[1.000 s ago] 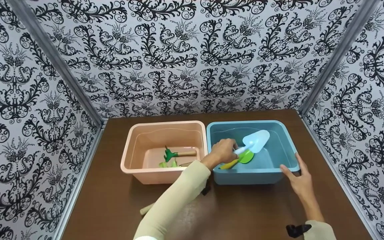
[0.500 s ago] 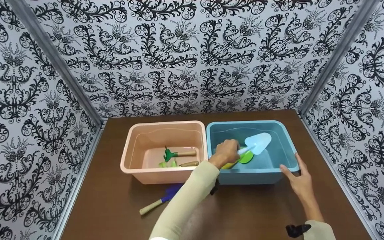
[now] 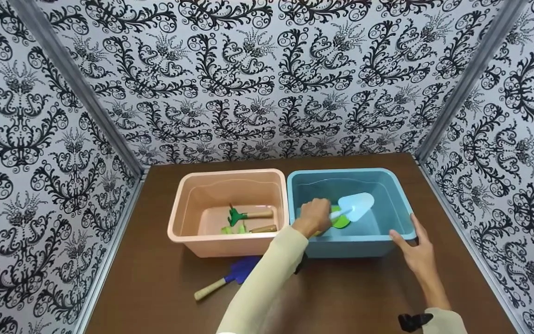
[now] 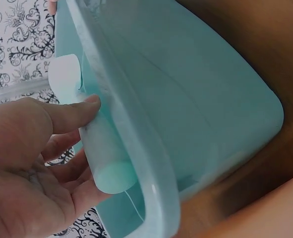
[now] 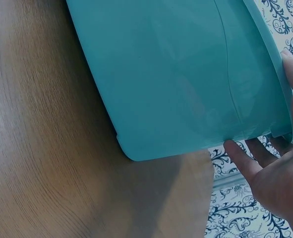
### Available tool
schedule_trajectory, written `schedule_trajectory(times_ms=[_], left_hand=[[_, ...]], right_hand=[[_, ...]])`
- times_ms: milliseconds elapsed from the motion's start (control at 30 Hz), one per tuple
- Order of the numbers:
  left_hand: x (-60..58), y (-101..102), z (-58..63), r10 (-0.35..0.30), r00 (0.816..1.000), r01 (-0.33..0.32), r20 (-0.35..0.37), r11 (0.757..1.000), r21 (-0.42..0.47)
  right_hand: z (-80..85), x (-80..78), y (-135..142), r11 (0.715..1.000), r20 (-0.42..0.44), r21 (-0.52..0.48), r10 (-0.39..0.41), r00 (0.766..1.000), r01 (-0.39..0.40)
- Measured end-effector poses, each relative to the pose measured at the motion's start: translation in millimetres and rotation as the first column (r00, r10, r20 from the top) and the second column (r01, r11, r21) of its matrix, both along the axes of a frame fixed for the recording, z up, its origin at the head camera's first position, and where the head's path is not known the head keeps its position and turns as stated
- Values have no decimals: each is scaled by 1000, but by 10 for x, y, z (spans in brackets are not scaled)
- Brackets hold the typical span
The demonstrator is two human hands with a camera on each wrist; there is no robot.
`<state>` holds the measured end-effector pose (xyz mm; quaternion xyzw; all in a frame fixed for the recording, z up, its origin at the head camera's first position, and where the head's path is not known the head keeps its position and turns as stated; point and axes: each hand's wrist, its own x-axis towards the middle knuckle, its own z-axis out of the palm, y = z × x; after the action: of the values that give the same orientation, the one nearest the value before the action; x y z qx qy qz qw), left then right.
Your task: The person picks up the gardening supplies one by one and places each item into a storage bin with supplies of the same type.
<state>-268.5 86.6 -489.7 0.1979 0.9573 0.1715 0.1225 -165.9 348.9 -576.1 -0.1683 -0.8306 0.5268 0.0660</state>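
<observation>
In the blue bin, my left hand [image 3: 314, 217] grips the handle of a light blue trowel [image 3: 358, 205], whose blade points right and away from me. The left wrist view has the thick pale handle [image 4: 106, 153] between thumb and fingers, beside the bin's rim. Under the trowel lies a bright green tool blade [image 3: 340, 220]; its yellow part is mostly hidden by the hand. My right hand [image 3: 419, 254] rests on the near right corner of the blue bin [image 3: 350, 238], fingers fairly straight. In the right wrist view, the right hand [image 5: 280, 183] touches the bin's outer wall and rim.
A peach bin [image 3: 230, 238] stands directly left of the blue one. Inside lie a green hand rake [image 3: 235, 215] with a wooden handle and other small green tools. A dark blue shovel [image 3: 240, 270] lies on the brown table [image 3: 155, 287], partly behind my left sleeve. Patterned walls surround the table.
My left hand has shifted slightly toward the near side and lower with the trowel, whose blade has turned and dropped. More of the dark blue shovel shows. My right hand stays at the corner.
</observation>
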Motion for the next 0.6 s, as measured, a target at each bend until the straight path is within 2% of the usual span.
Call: schedule_trajectory(times_ms=[300, 600], left_hand=[[-36, -59, -61, 19, 1000, -18, 12, 998, -61], [-31, -69, -66, 55, 996, -51, 77, 997, -50]], right_hand=[[-5, 0, -1, 1000, 6, -3, 0, 1000, 0], [-7, -6, -6, 1000, 7, 11, -8, 1000, 8]])
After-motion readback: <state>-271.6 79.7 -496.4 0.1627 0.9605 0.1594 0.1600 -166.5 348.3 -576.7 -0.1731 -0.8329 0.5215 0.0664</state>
